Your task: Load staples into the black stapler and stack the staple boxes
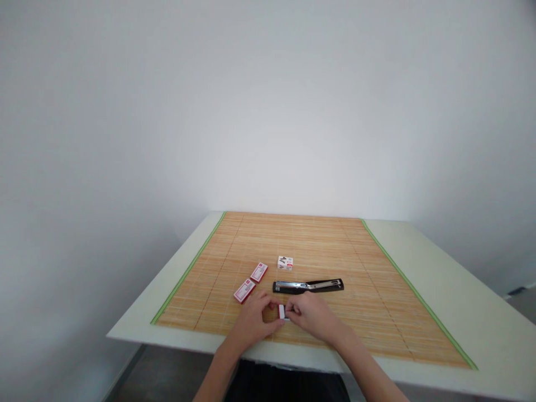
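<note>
My left hand (255, 316) grips the left end of a small red-and-white staple box (281, 311) lying on the mat, thumb on the near side and fingers on the far side. At the box's right end, my right hand (306, 312) has its thumb and fingers pinched together. Those fingers cover part of the box, and what they pinch is hidden. Just beyond my hands lies a black stapler (308, 286), opened out flat with its metal rail showing.
Two red-and-white boxes (244, 291) (259, 272) lie left of the stapler. Farther back is a white box (285, 263) with a dark picture on it. A bamboo mat (318, 240) with green edges covers much of the white table (422, 251), which meets a white wall (293, 111).
</note>
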`<state>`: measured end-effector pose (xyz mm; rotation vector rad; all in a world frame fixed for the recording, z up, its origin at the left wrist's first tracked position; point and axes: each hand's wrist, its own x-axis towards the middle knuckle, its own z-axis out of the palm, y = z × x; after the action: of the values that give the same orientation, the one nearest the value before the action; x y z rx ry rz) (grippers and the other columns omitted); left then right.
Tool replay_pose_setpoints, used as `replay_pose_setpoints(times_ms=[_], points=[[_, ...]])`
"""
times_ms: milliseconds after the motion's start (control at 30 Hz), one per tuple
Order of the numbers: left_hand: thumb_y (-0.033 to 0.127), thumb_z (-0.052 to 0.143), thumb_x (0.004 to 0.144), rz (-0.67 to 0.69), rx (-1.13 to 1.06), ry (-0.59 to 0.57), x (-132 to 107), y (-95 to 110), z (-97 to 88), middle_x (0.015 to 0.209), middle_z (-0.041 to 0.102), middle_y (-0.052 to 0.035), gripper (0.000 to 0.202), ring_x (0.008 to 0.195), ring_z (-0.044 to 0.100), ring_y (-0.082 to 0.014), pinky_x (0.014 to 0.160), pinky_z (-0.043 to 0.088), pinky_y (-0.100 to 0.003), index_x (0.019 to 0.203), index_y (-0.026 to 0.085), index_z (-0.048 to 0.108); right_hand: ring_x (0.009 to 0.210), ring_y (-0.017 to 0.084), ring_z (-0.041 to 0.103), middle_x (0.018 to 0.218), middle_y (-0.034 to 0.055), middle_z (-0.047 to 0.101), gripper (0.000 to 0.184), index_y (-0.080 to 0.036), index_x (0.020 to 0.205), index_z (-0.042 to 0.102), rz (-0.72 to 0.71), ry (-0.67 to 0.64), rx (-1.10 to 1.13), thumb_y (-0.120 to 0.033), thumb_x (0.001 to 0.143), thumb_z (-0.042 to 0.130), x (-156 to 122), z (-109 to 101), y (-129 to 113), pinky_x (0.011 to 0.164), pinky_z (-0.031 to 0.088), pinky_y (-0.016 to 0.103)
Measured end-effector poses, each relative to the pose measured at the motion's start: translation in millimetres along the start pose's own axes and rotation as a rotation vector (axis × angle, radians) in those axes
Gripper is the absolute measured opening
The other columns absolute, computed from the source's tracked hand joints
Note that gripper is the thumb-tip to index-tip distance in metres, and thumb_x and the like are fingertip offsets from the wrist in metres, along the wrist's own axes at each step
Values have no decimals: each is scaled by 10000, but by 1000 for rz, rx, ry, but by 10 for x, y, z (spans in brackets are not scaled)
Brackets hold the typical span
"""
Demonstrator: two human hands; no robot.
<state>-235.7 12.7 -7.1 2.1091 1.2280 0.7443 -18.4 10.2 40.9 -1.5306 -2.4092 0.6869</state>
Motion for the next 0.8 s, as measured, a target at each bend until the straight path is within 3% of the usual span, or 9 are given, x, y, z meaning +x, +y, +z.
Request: replay_pose_setpoints(times_ms=[200, 367, 533, 800], points=[[410, 792, 773, -17, -13, -19, -8, -7, -31, 1025, 644, -30, 369, 971, 609, -222, 863, 467, -322, 1108, 278, 719, 664, 158, 597, 730, -3, 719, 215, -279, 1022, 787, 7, 39, 120, -325, 928, 599, -65, -183, 133, 644, 323, 258], [414, 775, 785, -10, -30, -41, -3, -2, -69, 1026, 664, -30, 350, 972, 615, -222, 879, 469, -328, 1107, 286, 729, 708, 186, 625, 811, 5, 731, 301, -282, 1054, 753, 99, 64, 64, -387, 773, 784, -284, -312, 375, 622, 309, 256], [442, 772, 801, -14, -13, -42, 25, 8, -47, 958, 681, -21, 326, 927, 620, -215, 848, 451, -321, 1092, 296, 756, 695, 159, 593, 768, -20, 683, 192, -261, 972, 710, 148, 77, 74, -268, 782, 742, -429, -238, 466, 606, 283, 236], [521, 781, 788, -22, 73, -93, 110, 61, 76, 762, 690, 18, 368, 779, 606, -204, 750, 396, -312, 1118, 358, 769, 681, 148, 576, 705, -30, 651, 132, -230, 871, 708, 133, 82, 154, -195, 746, 737, -321, -51, 255, 620, 304, 230]])
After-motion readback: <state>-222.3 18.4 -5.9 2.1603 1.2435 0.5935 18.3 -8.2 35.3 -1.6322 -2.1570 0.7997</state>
